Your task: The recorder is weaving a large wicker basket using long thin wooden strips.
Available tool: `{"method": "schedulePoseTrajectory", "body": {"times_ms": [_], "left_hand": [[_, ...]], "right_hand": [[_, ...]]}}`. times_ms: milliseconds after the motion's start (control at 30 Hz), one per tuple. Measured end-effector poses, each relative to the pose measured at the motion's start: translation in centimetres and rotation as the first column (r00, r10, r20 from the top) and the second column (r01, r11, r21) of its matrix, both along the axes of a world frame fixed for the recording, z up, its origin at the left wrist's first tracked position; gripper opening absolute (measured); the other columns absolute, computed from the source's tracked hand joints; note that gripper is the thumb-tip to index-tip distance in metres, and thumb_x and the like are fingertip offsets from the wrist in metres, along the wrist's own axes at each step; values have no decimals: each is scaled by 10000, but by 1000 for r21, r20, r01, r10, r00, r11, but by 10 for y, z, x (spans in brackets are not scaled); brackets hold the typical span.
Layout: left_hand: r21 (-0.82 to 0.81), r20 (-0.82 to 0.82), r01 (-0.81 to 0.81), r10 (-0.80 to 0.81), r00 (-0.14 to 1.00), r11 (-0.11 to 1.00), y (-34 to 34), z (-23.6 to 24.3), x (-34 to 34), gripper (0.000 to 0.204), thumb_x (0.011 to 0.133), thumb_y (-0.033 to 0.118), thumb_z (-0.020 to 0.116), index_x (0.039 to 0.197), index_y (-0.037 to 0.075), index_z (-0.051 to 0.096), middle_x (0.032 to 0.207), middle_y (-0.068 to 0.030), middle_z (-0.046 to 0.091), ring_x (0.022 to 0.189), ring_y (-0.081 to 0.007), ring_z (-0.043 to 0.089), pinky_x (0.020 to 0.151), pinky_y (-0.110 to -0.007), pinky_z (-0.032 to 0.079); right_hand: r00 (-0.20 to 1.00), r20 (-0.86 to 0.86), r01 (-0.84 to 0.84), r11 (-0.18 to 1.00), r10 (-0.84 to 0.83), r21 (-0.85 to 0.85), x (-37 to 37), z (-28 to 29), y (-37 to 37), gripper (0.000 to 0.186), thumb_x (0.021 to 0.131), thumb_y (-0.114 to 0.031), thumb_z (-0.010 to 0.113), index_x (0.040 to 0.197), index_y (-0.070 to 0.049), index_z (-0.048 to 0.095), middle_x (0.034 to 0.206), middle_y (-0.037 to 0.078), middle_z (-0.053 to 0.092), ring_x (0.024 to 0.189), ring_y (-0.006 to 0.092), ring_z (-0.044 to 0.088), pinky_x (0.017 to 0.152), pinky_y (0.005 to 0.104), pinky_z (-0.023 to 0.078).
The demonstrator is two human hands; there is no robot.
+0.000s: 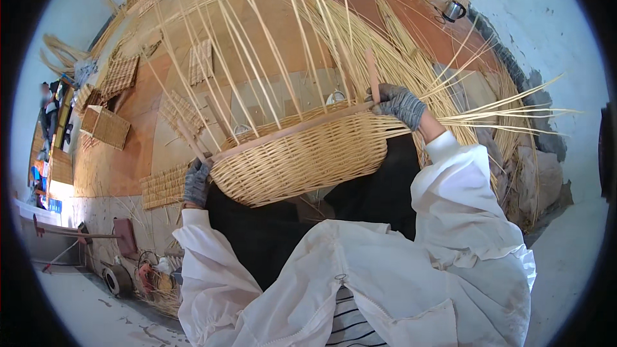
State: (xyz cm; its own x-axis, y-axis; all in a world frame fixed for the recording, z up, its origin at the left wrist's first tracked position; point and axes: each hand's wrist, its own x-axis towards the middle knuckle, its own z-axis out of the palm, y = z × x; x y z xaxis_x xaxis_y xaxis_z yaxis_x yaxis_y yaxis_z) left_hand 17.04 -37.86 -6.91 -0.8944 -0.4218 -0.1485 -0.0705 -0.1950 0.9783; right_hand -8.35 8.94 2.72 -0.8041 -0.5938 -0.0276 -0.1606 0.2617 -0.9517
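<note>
A half-woven wicker basket (302, 157) rests on my lap, its long pale stakes fanning up and away from the rim. My left hand (196, 183), in a grey knit glove, grips the basket's left end by the rim and a wooden stick there. At the right end of the rim my right hand (400, 104), also gloved, is closed on the rim and an upright wooden stick (372, 76). A wooden hoop (289, 130) runs along the basket's top edge between both hands.
Bundles of loose wicker rods (411, 51) lie on the floor ahead and to the right. Woven flat mats (119, 76) and a small woven box (106, 125) sit to the left. A metal kettle (454, 10) stands far right. Tools (122, 238) lie lower left.
</note>
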Motion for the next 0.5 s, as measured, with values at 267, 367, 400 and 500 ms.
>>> {"method": "schedulePoseTrajectory", "body": {"times_ms": [267, 367, 400, 500], "left_hand": [[-307, 143, -19, 65, 988, 952, -13, 3, 14, 378, 839, 258, 552, 1122, 10, 518, 904, -18, 581, 851, -98, 519, 753, -245, 420], [-194, 117, 61, -39, 992, 979, 12, 18, -11, 366, 846, 243, 548, 1130, 15, 511, 928, -33, 578, 868, -110, 539, 755, -248, 446], [-200, 129, 38, -12, 992, 979, 15, 25, -6, 366, 846, 243, 548, 1130, 15, 511, 928, -33, 578, 868, -110, 539, 755, -248, 446], [-36, 71, 75, -72, 995, 997, 11, 29, 0, 316, 842, 181, 560, 1106, 12, 516, 922, -47, 574, 815, -120, 557, 723, -232, 475]], "right_hand": [[624, -686, 485, 874, -373, -34, 59, 23, -40, 301, 718, -123, 628, 989, -4, 568, 994, 139, 593, 881, 268, 575, 782, 328, 445], [596, -761, 311, 947, -257, -77, 95, 15, -60, 345, 682, -108, 640, 1009, -31, 563, 964, 143, 587, 941, 302, 535, 835, 375, 423], [555, -824, 261, 964, -114, 42, 110, 12, -84, 372, 665, -113, 653, 1016, -34, 559, 967, 137, 583, 954, 308, 526, 846, 384, 413], [536, -843, 164, 974, 44, 155, 106, -2, -122, 400, 660, -175, 667, 1024, -49, 559, 958, 121, 574, 948, 318, 518, 878, 428, 371]]}}
